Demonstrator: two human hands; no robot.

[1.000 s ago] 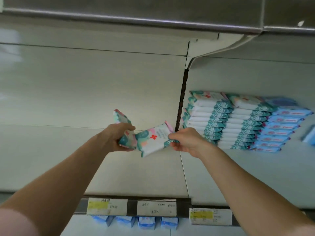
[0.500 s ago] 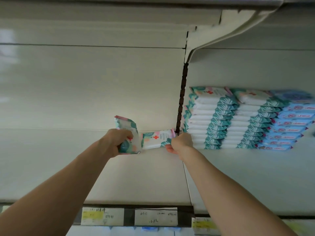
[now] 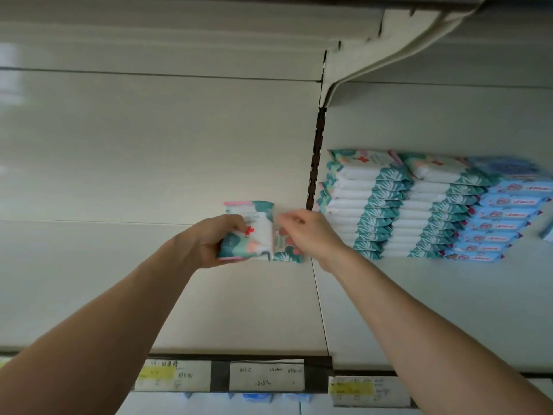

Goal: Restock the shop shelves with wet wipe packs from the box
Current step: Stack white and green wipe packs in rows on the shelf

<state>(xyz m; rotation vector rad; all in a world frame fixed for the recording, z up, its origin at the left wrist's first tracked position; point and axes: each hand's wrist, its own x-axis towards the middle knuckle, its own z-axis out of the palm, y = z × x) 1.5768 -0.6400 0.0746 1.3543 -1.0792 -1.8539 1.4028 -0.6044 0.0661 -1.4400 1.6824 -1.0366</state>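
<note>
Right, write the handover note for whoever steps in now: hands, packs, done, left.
Left hand grips the first pack, upright.
Right hand holds the second pack on the shelf, beside the slotted post.
Done: teal stacks and a blue stack stand further right.
Left: set both packs down, fill this bay. Box not in view.

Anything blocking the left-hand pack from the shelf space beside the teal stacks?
Yes. The right hand and a second pack lying on the shelf sit between the held pack in the left hand and the teal stacks.
</note>
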